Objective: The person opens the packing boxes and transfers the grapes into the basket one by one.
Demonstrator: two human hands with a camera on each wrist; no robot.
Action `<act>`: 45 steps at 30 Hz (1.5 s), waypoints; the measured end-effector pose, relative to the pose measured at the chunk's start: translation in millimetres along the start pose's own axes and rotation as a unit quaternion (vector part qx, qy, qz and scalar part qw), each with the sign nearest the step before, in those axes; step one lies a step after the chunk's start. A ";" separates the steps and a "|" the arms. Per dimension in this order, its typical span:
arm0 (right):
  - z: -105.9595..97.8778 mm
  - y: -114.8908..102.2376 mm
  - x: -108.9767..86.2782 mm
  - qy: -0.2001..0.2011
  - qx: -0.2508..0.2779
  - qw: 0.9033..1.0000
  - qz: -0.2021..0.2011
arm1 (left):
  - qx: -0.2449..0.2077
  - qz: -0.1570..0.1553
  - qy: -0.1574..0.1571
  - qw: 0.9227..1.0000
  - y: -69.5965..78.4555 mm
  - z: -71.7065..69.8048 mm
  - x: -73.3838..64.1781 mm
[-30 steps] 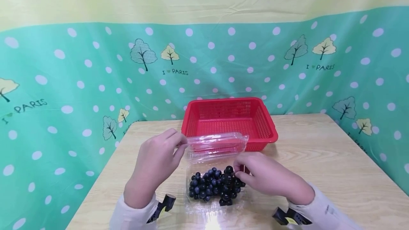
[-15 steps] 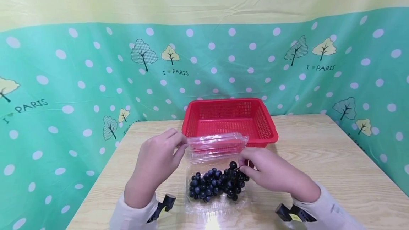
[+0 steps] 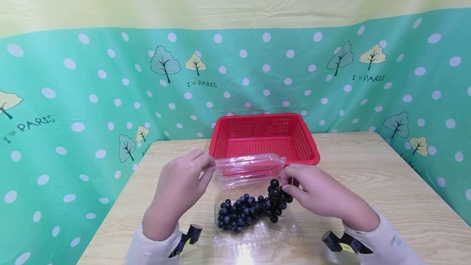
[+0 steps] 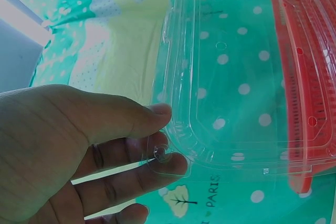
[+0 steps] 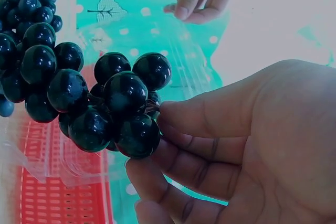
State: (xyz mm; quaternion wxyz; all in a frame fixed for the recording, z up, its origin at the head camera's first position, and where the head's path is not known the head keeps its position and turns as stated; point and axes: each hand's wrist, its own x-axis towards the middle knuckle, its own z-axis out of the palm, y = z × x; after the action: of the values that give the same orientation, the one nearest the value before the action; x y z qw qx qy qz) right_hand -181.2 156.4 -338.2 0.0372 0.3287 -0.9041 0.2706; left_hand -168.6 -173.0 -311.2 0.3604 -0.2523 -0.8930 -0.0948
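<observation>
My left hand [image 3: 184, 191] pinches the corner of the clear plastic lid [image 4: 181, 77], keeping it tipped up behind the clamshell box. With thumb and fingers, my right hand [image 3: 320, 193] grips the stem end of a shiny dark bunch of grapes [image 5: 126, 93]. That bunch hangs at the right side of the clear box base [image 3: 239, 241], its upper end raised and its lower grapes over the base. A second, duller blue-black bunch of grapes [image 3: 235, 216] lies in the base, just left of the held one.
Behind the lid stands a red plastic basket [image 3: 257, 128] with perforated walls. The wooden table [image 3: 360, 158] runs back to a green dotted curtain [image 3: 268, 77]. A small dark wrist device [image 3: 185, 240] is strapped at each sleeve.
My right hand has moved up and to the right, lifting the shiny bunch of grapes partly away from the duller one. The left hand and lid have stayed put.
</observation>
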 end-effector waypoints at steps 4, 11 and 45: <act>-5.5 0.2 -2.4 0.000 0.003 1.000 0.012 | 0.000 -0.002 -0.003 1.000 0.5 -0.4 -0.1; -14.5 0.4 -4.8 0.005 0.007 1.000 0.027 | 0.001 -0.005 -0.005 1.000 0.6 -0.6 0.0; -45.3 12.7 -13.8 0.066 0.013 0.994 0.090 | 0.006 -0.011 -0.011 1.000 -1.7 -2.1 -0.3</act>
State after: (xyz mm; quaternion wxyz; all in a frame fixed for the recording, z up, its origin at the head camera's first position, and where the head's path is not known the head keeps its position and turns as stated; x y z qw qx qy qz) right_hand -183.2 195.7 -309.0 0.0681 0.2279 -0.9219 0.3057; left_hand -168.0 -175.3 -309.9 0.3506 -0.2410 -0.9004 -0.0905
